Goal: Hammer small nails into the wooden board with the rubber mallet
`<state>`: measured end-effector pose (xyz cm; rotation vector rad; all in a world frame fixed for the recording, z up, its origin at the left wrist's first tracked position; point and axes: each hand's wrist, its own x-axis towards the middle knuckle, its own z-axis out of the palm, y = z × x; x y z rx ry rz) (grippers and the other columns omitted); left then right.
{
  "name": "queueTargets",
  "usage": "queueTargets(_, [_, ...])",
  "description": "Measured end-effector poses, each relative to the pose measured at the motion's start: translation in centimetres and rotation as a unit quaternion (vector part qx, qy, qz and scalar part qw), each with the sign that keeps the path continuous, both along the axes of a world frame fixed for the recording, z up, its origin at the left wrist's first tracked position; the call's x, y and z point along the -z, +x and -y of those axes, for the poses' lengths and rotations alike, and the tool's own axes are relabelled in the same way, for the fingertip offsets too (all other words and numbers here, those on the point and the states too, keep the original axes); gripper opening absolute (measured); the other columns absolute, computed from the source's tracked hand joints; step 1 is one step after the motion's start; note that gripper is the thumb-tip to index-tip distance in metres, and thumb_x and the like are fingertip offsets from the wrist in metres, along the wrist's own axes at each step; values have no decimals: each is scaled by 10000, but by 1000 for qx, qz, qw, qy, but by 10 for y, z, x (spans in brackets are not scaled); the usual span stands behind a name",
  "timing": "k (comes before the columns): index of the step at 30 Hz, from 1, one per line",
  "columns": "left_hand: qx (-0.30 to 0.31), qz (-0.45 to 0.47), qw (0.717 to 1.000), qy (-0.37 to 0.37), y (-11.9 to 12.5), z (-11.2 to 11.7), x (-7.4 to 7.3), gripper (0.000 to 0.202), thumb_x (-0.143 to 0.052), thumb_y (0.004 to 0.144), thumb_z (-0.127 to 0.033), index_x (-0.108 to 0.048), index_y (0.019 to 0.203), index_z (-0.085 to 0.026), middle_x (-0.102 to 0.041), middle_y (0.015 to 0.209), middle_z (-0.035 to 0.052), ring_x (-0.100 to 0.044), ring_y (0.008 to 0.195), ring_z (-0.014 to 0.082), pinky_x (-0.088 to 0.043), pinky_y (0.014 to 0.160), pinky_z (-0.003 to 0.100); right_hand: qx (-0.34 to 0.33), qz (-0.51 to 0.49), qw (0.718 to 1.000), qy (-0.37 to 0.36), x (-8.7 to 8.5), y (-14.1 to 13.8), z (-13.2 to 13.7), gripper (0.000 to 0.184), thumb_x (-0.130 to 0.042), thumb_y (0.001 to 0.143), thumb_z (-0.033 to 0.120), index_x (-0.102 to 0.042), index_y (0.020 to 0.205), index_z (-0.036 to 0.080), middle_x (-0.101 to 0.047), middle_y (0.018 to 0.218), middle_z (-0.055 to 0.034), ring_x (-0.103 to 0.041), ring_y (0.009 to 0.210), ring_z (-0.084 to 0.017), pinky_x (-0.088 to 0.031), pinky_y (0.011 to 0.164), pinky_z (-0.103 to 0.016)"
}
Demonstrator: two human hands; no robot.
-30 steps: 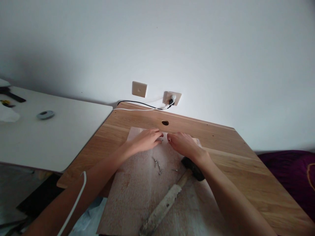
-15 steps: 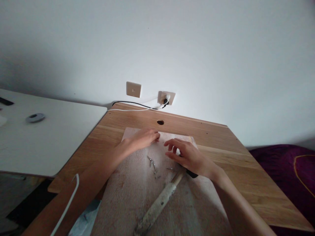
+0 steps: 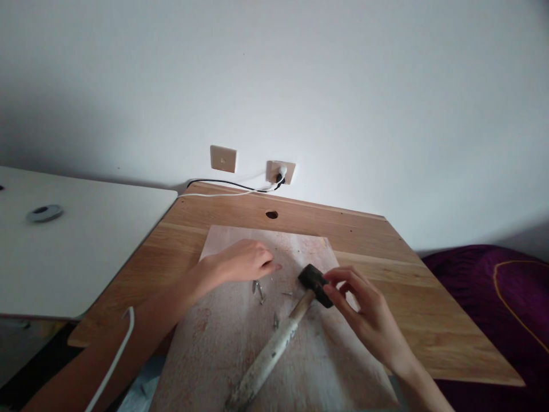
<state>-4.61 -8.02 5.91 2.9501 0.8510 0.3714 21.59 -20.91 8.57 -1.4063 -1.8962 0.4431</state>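
A hammer (image 3: pixel 274 349) with a dark metal head and a pale, worn wooden handle lies slantwise on a whitish-brown board (image 3: pixel 206 343). The thumb and fingertips of my right hand (image 3: pixel 364 303) close on the right end of its head. Over the board's left half, my left hand (image 3: pixel 246 260) is closed with its fingers curled. Whatever its fingertips may hold is hidden or too small to make out. Several small metal nails (image 3: pixel 259 290) lie just below that hand, and a few more are beside the hammer's handle.
The board rests on a wooden desk (image 3: pixel 429 320) with a round cable hole (image 3: pixel 271 214). Cables run to a wall socket (image 3: pixel 281 171). At left stands a white table (image 3: pixel 107 240) with a grey roll-like object (image 3: pixel 45 213). Purple fabric (image 3: pixel 472 274) is at right. A white cord (image 3: pixel 114 363) crosses my left forearm.
My right hand has moved right and toward me, uncovering the hammer's head. My left hand has come down toward the nails. The view has shifted slightly.
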Motion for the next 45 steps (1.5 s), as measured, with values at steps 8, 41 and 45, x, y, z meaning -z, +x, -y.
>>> queueTargets(8, [-111,139,984,11,-52,25,2,214,-465,1012,-188,-654,913,-174,-598,1051,72,-600,1004,209,-503,959,373,92,-16,992,-80,32,16,46,281,-544,1000,465,-671,1087,231,-641,729,-16,-618,630,-178,-487,515,-249])
queueTargets(41, [19,-8,995,100,-40,169,52,613,-508,1007,-397,-391,1580,-212,-436,1604,136,-366,1488,374,-341,1175,621,7,84,984,-158,45,-56,42,462,-412,1036,561,-668,829,236,-653,563,-3,-617,475,-173,-402,478,-248])
queueTargets(45, [7,-22,1000,3,-60,166,31,847,-565,941,-610,-261,1633,-228,-375,1635,153,-323,1509,387,-299,1192,641,-13,87,983,-160,46,-73,34,413,-401,1058,483,-668,874,229,-701,617,-19,-667,520,-180,-406,503,-248])
